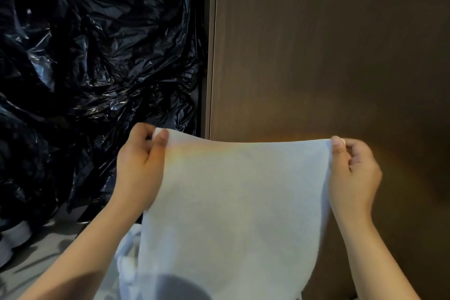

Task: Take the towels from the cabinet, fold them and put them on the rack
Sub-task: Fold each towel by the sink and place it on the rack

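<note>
two hands up: my left hand (140, 168) and right hand (353, 173) pinch the white towel (231, 214) by its top corners, hanging before the brown cabinet door (328, 44). folding is under way, i judge; next, bring the corners together evenly.

Inspection finds no legible text, label, brand, number or sign. The white towel (231, 202), the black plastic bags (97, 56) to the left of it and the brown panel (328, 44) behind it carry no readable markings.
</note>
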Tool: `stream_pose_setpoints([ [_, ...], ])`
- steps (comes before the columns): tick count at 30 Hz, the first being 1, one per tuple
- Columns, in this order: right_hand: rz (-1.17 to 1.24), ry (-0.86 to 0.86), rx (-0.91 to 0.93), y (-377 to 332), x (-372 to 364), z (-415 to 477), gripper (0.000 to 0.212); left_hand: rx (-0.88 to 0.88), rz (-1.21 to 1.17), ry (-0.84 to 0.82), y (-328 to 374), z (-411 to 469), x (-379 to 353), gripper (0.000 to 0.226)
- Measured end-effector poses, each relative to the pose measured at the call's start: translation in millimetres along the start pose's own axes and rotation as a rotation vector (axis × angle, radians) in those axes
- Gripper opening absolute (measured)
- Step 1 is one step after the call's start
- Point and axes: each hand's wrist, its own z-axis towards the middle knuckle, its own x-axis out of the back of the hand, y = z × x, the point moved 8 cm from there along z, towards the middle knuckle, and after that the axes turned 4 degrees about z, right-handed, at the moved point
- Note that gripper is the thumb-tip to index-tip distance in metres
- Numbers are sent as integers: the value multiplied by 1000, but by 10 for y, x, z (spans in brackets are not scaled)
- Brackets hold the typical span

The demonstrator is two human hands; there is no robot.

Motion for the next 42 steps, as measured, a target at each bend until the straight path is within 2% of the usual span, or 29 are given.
stream_pose_setpoints([
  [4, 96, 40, 10, -168, 46, -9, 22, 166, -204, -43, 97, -56, -117, 19],
  [8, 138, 48, 5, -246, 57, 106, 28, 58, -176, -43, 320, 71, -84, 18],
  [12, 107, -23, -47, -106, -8, 231, 31, 111, -229, -112, 137, 188, -160, 19],
  [15, 38, -148, -77, 20, -233, 153, 24, 134, -11, -163, -119, 189, -396, 15],
  [17, 15, -258, -105, 110, -401, 36, 18, 115, 206, -292, -302, 101, -601, 15],
  [19, 35, -373, -119, 162, -543, -92, 17, 94, 320, -410, -466, -55, -736, 26],
  [21, 100, -478, -130, 150, -659, -211, 16, -3, 364, -437, -468, -177, -769, 41],
  [23, 183, -570, -137, 78, -756, -313, 15, -125, 256, -460, -295, -259, -819, 39],
  [25, 257, -637, -128, -44, -832, -389, 15, -93, -7, -575, -110, -338, -932, 25],
  [27, 308, -675, -114, -173, -875, -440, 15, -49, -203, -667, 47, -396, -1041, 24],
  [30, 356, -705, -89, -336, -881, -471, 15, -142, -224, -756, 224, -433, -1164, 41],
  [32, 360, -716, -66, -397, -860, -469, 15, -133, -276, -830, 252, -448, -1232, 39],
  [35, 393, -697, -111, -372, -812, -473, 13, -138, -298, -762, 213, -384, -1221, 8],
  [38, 410, -741, -209, -247, -798, -582, 14, -152, -231, -578, 157, -264, -1136, 15],
  [42, 242, -896, -201, -88, -770, -766, 7, -191, -71, -348, 182, -47, -953, 18],
])
